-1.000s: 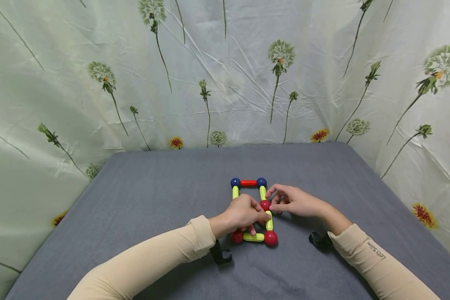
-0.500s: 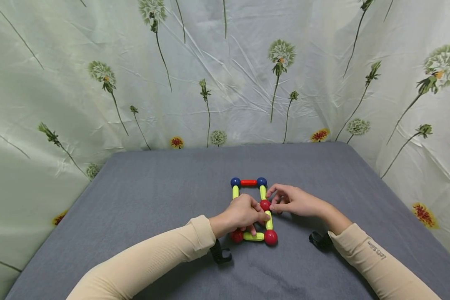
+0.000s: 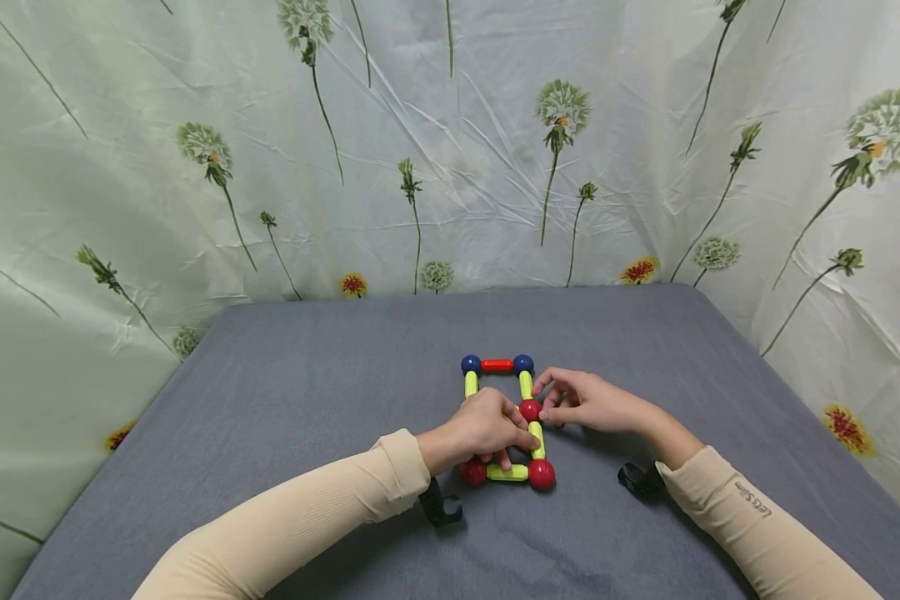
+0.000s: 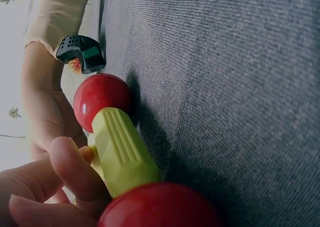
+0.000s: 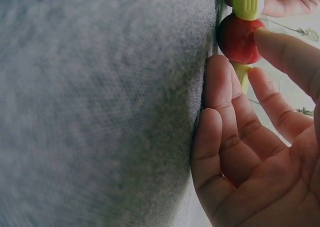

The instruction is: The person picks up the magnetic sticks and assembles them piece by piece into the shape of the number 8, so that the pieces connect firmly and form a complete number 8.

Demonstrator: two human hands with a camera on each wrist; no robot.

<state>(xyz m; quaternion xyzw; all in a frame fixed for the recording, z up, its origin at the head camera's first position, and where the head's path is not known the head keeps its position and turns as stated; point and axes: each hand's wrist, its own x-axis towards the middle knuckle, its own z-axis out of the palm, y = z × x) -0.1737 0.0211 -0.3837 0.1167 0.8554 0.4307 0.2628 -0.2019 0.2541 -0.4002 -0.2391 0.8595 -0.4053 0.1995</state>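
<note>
A ladder-like frame of building sticks and balls lies on the table, partly hidden by my left hand (image 3: 487,421). That hand pinches the right-side yellow stick (image 3: 537,440) between a red middle ball (image 3: 529,410) and a red corner ball (image 3: 542,474). From the right, my right hand (image 3: 588,402) holds the middle ball, its thumb on the surface and other fingertips close against it, as the right wrist view shows. The near yellow stick (image 4: 122,147) joins two red balls in the left wrist view. Blue balls (image 3: 523,363) and a red stick (image 3: 497,365) form the far end.
Grey cloth covers the table (image 3: 330,358). A curtain (image 3: 450,150) with dandelion print hangs behind and at the sides. Black wrist straps (image 3: 442,508) sit by both forearms.
The left thumb shifts slightly nearer along the yellow stick. The right hand and the frame stay in nearly the same place.
</note>
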